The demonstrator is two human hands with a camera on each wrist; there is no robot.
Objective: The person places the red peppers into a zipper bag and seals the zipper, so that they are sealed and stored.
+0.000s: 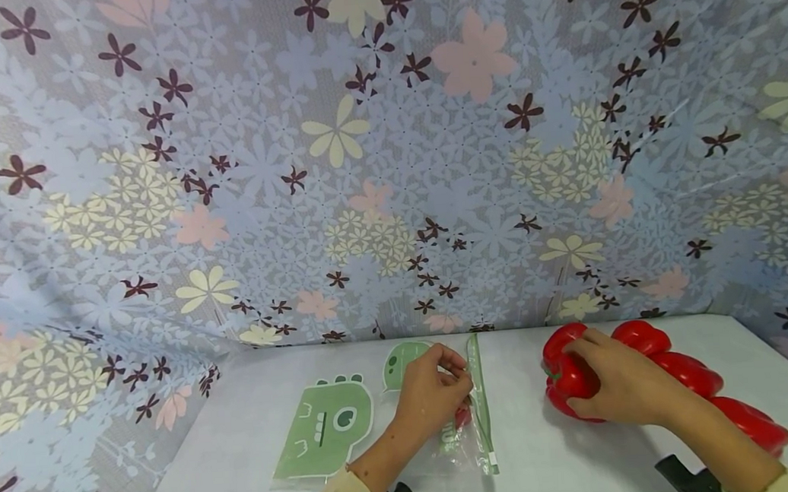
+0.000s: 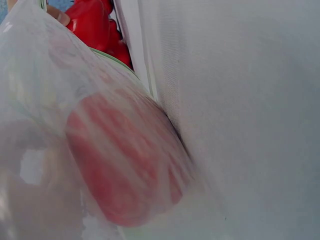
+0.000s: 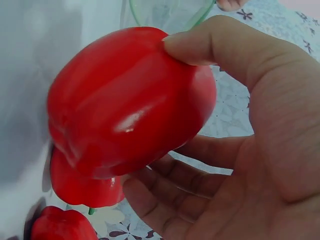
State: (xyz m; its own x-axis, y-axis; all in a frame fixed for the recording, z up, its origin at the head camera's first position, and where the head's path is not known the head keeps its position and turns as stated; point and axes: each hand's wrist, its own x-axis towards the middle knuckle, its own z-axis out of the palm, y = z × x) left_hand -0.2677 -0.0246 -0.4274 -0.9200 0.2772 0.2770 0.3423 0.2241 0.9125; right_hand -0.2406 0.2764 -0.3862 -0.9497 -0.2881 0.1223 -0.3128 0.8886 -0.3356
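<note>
My left hand (image 1: 432, 392) pinches the edge of a clear zip bag (image 1: 483, 415) with a green strip along its mouth and a green cartoon print. Inside that bag lies a red bell pepper (image 2: 125, 160), seen blurred through the plastic in the left wrist view. My right hand (image 1: 616, 379) grips a glossy red bell pepper (image 3: 132, 100), thumb on top and fingers curled beneath. Its green stem faces the bag in the head view. In the right wrist view, the bag's green-edged mouth (image 3: 170, 15) shows open beyond the pepper.
More red bell peppers (image 1: 687, 374) lie in a slanting row under and beside my right forearm. Another bag with a green monster print (image 1: 331, 426) lies flat to the left. The white table (image 1: 525, 450) meets a flowered cloth (image 1: 489, 232) at the back.
</note>
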